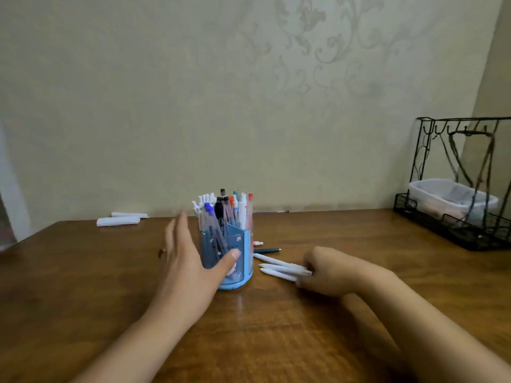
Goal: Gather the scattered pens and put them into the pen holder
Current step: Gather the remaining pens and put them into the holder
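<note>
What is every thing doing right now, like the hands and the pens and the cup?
Left hand: open, thumb touching the holder.
Right hand: gripping white pens.
Pen holder: upright, crowded with pens.
White pens: lying on the table, ends in the right hand.
Dark pen: lying loose behind the holder.
Plastic tub: sitting in the wire rack.
</note>
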